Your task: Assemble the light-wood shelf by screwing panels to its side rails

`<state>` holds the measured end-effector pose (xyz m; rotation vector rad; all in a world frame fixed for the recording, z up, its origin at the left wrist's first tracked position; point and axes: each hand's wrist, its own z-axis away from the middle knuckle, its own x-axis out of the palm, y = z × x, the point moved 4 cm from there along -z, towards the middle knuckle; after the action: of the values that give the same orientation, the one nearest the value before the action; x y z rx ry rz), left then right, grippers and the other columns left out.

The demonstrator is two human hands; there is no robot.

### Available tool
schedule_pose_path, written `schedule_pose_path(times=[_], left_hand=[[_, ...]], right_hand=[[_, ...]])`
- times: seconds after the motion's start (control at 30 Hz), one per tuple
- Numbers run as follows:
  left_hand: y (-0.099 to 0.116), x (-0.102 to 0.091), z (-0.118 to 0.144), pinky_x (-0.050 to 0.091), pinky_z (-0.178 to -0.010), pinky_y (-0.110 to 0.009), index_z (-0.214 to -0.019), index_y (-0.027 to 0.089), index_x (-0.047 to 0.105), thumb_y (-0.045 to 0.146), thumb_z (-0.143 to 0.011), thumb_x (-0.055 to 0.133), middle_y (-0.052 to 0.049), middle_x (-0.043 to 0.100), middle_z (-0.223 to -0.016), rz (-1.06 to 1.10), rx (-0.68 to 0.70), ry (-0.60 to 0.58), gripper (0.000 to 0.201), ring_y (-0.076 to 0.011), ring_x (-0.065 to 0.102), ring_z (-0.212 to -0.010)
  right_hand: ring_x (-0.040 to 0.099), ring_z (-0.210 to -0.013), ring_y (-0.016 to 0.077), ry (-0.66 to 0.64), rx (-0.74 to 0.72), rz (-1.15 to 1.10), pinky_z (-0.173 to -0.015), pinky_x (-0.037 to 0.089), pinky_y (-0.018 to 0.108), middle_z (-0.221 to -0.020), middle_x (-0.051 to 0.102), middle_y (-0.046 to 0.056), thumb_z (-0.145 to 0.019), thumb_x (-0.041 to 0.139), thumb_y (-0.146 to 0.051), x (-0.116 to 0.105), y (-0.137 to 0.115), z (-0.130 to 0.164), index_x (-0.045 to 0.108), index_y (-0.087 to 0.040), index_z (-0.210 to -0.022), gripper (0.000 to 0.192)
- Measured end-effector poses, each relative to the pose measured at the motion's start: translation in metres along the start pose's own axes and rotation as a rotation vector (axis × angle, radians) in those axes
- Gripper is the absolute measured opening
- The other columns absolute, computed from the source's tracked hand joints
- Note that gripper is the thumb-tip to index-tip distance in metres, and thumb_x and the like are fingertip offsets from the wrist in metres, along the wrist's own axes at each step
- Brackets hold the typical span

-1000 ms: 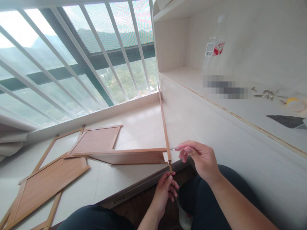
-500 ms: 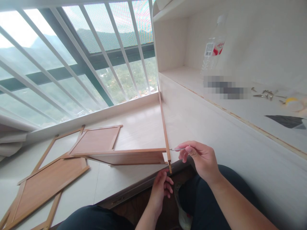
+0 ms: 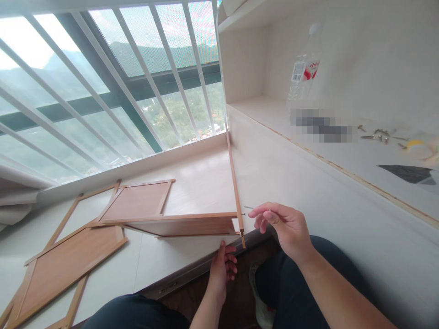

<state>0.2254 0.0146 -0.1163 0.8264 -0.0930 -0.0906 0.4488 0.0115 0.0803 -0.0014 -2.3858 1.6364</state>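
Observation:
My right hand [image 3: 281,226] pinches a thin metal hex key [image 3: 248,208], whose tip points left and sits clear of the wooden rail. A small screw [image 3: 243,214] sticks out of the right face of that narrow rail [image 3: 236,192]. The rail meets the end of a wooden panel [image 3: 192,225] standing on its edge on the pale window seat. Below the panel's near end, my left hand [image 3: 222,265] has its fingers apart and holds nothing. It is at the seat's front edge, close under the panel; whether the thumb touches it I cannot tell.
Other framed wooden panels [image 3: 72,253] lie on the seat [image 3: 161,260] to the left. Above on the right, a shelf [image 3: 346,160] carries a plastic bottle [image 3: 305,73], several loose screws [image 3: 381,135] and a dark scrap [image 3: 406,173]. Barred windows [image 3: 137,87] stand behind.
The hex key has come away from the screw and tilted up slightly in my right hand. My left hand has moved left, away from the rail's lower end.

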Motion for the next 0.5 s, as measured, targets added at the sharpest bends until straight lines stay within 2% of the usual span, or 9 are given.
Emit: schedule_pose_path(times=[0.17,0.23,0.37,0.5], left_hand=[[-0.01,-0.003,-0.015,0.025,-0.048,-0.025,-0.081,0.014,0.07,0.115,-0.057,0.03,-0.004,0.061,-0.067,-0.183,0.045,0.024,0.111,-0.0127,0.051,-0.048],[-0.012,-0.001,-0.019,0.027,-0.051,-0.026,-0.072,0.015,0.067,0.115,-0.059,0.024,-0.005,0.061,-0.068,-0.229,0.087,0.051,0.109,-0.0124,0.05,-0.05],[-0.014,0.004,-0.022,0.032,-0.057,-0.029,-0.065,0.018,0.063,0.111,-0.066,0.011,-0.007,0.062,-0.069,-0.28,0.127,0.046,0.107,-0.0146,0.052,-0.054],[-0.013,0.004,-0.022,0.034,-0.059,-0.03,-0.062,0.02,0.061,0.108,-0.07,0.008,-0.007,0.063,-0.069,-0.315,0.118,0.021,0.103,-0.0157,0.053,-0.055]], right_hand=[[0.07,-0.067,0.014,-0.021,-0.026,-0.009,-0.055,0.057,0.023,-0.091,0.082,0.007,-0.103,0.07,-0.034,0.004,-0.006,-0.001,0.087,-0.024,-0.101,0.019],[0.07,-0.067,0.0142,-0.03,-0.035,-0.012,-0.055,0.057,0.024,-0.09,0.081,0.007,-0.103,0.07,-0.034,0.005,-0.006,-0.001,0.087,-0.024,-0.101,0.02],[0.068,-0.067,0.015,-0.022,-0.05,-0.042,-0.055,0.056,0.026,-0.088,0.077,0.006,-0.104,0.068,-0.034,0.004,-0.003,0.001,0.086,-0.024,-0.101,0.021],[0.066,-0.068,0.0157,-0.013,-0.064,-0.084,-0.057,0.054,0.028,-0.089,0.075,0.007,-0.106,0.064,-0.033,0.002,0.004,0.002,0.084,-0.022,-0.102,0.023]])
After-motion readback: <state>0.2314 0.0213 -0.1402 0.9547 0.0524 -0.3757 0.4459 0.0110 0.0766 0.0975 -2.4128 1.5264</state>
